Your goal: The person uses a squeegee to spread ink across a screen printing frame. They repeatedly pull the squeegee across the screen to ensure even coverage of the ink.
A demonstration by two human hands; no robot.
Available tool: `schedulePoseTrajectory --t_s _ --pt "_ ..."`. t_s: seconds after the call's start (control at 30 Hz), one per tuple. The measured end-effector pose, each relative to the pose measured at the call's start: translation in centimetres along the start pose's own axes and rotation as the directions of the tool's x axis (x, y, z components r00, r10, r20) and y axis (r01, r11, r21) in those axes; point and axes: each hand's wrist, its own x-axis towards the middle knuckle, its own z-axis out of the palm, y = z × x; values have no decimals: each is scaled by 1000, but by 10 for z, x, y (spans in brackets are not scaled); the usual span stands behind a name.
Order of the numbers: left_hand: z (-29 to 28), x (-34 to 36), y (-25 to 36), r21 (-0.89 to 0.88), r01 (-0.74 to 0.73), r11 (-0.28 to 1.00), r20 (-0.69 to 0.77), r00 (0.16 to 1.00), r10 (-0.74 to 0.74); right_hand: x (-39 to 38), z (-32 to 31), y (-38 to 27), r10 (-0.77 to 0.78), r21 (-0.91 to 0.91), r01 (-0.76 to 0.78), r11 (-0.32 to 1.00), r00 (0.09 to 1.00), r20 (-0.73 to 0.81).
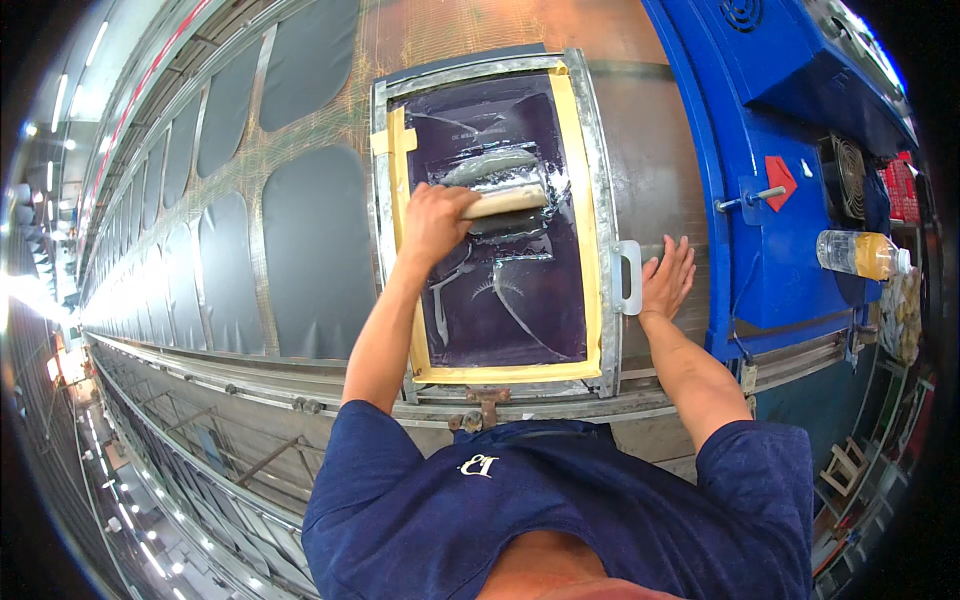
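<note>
My left hand [432,220] is closed round the end of a pale wooden squeegee [510,200], which lies across a dark purple screen [535,310]. Glossy, whitish smears spread around the blade. The screen sits in a metal frame [590,130] edged with yellow tape [590,330]. At the frame's right side is a translucent plastic handle [630,282]. My right hand [668,280] lies just right of that handle, fingers stretched out on the brownish table surface [660,150], holding nothing.
Dark grey panels [315,255] lie in rows on the long table to the left. A blue machine [760,280] stands at the right, with a bottle of yellow liquid [865,254] on it. A metal rail [290,400] runs along the near edge.
</note>
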Motion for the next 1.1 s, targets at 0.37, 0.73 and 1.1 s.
schedulePoseTrajectory --t_s 0.37,0.73,1.1 --pt "-12 26 -13 23 29 999 81 996 -31 -5 -4 -1 7 -7 -6 1000 1000 28" --pt "-11 49 -27 22 -45 999 44 998 44 -1 -6 -3 6 -13 -6 1000 1000 6" --pt "-12 62 -34 57 -63 996 20 998 62 -2 -1 -3 -4 -10 4 1000 1000 -3"
